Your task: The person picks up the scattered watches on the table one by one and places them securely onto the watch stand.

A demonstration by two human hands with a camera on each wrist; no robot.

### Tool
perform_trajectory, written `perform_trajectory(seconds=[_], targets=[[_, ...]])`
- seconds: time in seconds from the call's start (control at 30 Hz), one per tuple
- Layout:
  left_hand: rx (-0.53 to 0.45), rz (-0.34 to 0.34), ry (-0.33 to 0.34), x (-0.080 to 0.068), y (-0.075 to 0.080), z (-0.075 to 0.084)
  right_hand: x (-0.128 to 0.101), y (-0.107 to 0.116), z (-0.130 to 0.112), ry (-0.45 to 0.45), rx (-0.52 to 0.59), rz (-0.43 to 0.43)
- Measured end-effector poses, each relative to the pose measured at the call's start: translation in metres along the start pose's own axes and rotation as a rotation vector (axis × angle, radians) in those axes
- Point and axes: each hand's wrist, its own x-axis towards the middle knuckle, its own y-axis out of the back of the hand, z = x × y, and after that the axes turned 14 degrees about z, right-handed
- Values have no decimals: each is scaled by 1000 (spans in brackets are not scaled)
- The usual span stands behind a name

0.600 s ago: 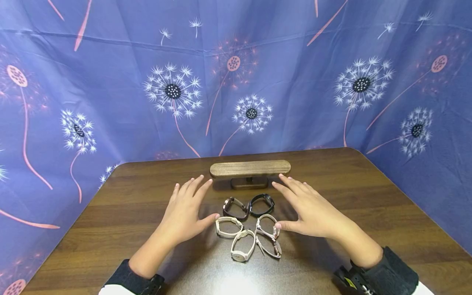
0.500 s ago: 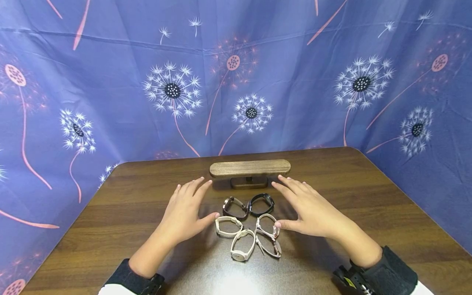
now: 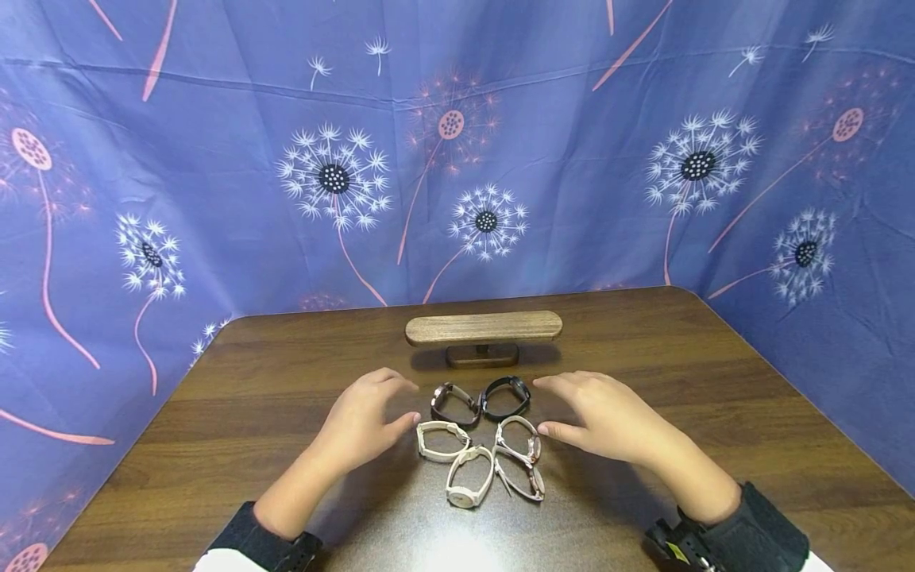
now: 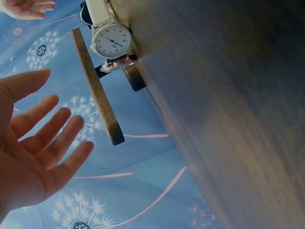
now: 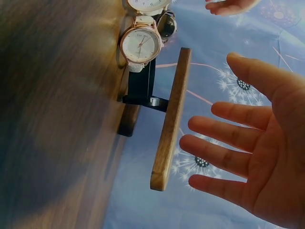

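Observation:
Several wristwatches lie in a cluster on the dark wooden table: a brown one, a black one, two white ones and two rose-gold ones. Behind them stands a wooden T-shaped stand with nothing on its bar. My left hand hovers just left of the cluster and my right hand just right of it. Both hold nothing. The wrist views show spread, relaxed fingers on the left hand and the right hand.
A blue cloth with dandelion print walls the table at the back and on both sides. The table's far corners are rounded. Bare wood lies to the left and right of the hands.
Both hands have drawn back from beside the stand toward me and now flank the watches, with fingers bent lower. The watches and stand have not moved.

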Motion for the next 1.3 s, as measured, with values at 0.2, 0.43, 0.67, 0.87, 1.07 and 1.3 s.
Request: perform_trajectory(seconds=[0.2,0.43,0.67,0.87,1.07,1.3], targets=[[-115,-136,-119,9,-4,-5,1,1,1,-36,16,6],[-166,-368,-117,15,-13,-9,3,4,0,-64,53,6],[-162,-467,-100,13,-27,-11,4,2,1,-59,57,23],[-108,-490,-95,12,-34,-11,3,-1,2,-44,63,39],[-72,-474,-136,11,-33,-10,3,-1,1,-39,72,36],[-100,-388,-143,10,-28,-14,5,-1,1,-34,54,39]])
